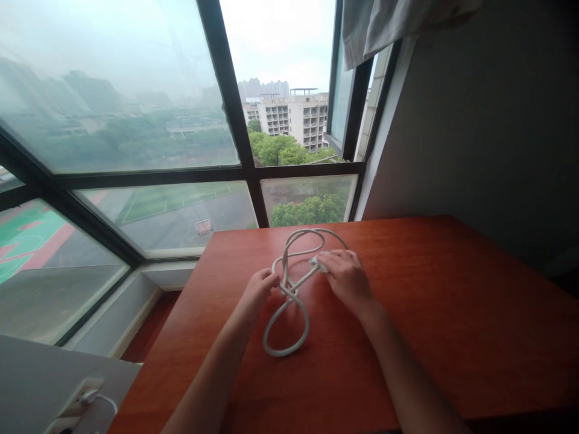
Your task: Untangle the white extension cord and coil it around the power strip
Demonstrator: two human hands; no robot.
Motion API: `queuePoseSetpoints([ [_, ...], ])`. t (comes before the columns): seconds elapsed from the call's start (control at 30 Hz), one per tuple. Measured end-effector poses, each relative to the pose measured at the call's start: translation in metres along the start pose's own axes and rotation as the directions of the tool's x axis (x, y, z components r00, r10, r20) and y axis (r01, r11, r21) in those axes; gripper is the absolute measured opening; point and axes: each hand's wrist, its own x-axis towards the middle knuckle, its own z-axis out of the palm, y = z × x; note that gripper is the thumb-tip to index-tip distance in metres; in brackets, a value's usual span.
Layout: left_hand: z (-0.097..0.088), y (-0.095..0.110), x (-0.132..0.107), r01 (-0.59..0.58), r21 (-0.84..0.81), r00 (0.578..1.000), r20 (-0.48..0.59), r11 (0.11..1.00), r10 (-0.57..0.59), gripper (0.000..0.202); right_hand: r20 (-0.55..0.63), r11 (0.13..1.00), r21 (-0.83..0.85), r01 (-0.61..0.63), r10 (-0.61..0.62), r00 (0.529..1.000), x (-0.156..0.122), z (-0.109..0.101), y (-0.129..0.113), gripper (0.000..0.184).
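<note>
A white cable (286, 352) is looped and crossed over itself above the reddish-brown table. My left hand (260, 286) pinches the cable at the left side of its tangle. With its fingers closed round a pale connector end (319, 263) of the cable, my right hand (347, 278) is a little farther right. One loop hangs toward me between my forearms, and another spreads out beyond the hands. The connector's shape is mostly covered by my right fingers.
Both hands are over the wooden table (452, 313). Behind its far edge stands a dark-framed window (251, 172), with one pane open at the right. A wall socket (84, 398) with a plugged-in white cord sits at lower left. A grey curtain (384, 27) hangs above.
</note>
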Motion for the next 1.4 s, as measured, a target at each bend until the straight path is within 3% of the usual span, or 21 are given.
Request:
queuePoseSetpoints([
  [0.1, -0.009, -0.008, 0.001, 0.004, -0.019, 1.000, 0.016, 1.000, -0.004, 0.020, -0.198, 0.981, -0.002, -0.195, 0.191, 0.961, 0.000, -0.011, 0.023, 0.028],
  [0.17, -0.010, -0.012, 0.002, -0.004, -0.015, 0.998, 0.062, 1.000, 0.005, 0.023, -0.297, 0.965, 0.065, -0.253, 0.261, 0.919, 0.000, -0.017, 0.033, 0.031],
  [0.27, -0.005, -0.014, 0.004, -0.049, 0.033, 0.993, 0.109, 0.998, 0.045, 0.026, -0.340, 0.932, 0.194, -0.307, 0.357, 0.870, 0.000, -0.020, 0.036, 0.037],
  [0.33, -0.001, -0.016, 0.008, -0.126, 0.107, 0.989, 0.094, 0.986, 0.116, 0.028, -0.289, 0.881, 0.303, -0.363, 0.448, 0.846, 0.000, -0.021, 0.033, 0.041],
  [0.43, 0.000, -0.019, 0.012, -0.217, 0.282, 0.976, 0.053, 0.935, 0.210, 0.031, -0.123, 0.741, 0.526, -0.418, 0.553, 0.824, 0.000, -0.024, 0.027, 0.046],
  [0.6, -0.009, -0.023, 0.019, -0.243, 0.376, 0.965, -0.003, 0.894, 0.264, 0.048, 0.120, 0.437, 0.801, -0.410, 0.553, 0.824, 0.001, -0.037, 0.023, 0.045],
  [0.7, -0.012, -0.015, 0.026, -0.301, 0.391, 0.947, 0.017, 0.870, 0.320, 0.059, 0.161, 0.386, 0.824, -0.415, 0.542, 0.825, 0.001, -0.039, 0.026, 0.044],
  [0.9, 0.000, 0.007, 0.049, -0.389, 0.381, 0.921, 0.187, 0.839, 0.342, 0.033, 0.065, 0.522, 0.766, -0.376, 0.519, 0.852, 0.002, -0.027, 0.027, 0.052],
  [1.03, 0.013, 0.001, 0.059, -0.412, 0.253, 0.911, 0.121, 0.875, 0.394, 0.028, -0.022, 0.674, 0.674, -0.302, 0.427, 0.904, 0.003, -0.012, 0.018, 0.039],
  [1.2, 0.027, -0.011, 0.056, -0.431, 0.084, 0.902, 0.077, 0.899, 0.425, 0.033, -0.098, 0.720, 0.654, -0.232, 0.385, 0.918, 0.004, 0.004, 0.008, 0.034],
  [1.33, 0.037, -0.011, 0.051, -0.476, 0.070, 0.877, 0.106, 0.877, 0.468, 0.031, -0.205, 0.899, 0.373, -0.231, 0.323, 0.924, 0.002, 0.006, 0.009, 0.025],
  [1.4, 0.040, -0.010, 0.048, -0.495, 0.079, 0.867, 0.101, 0.865, 0.487, 0.030, -0.184, 0.937, 0.247, -0.247, 0.296, 0.937, 0.000, 0.006, 0.012, 0.025],
])
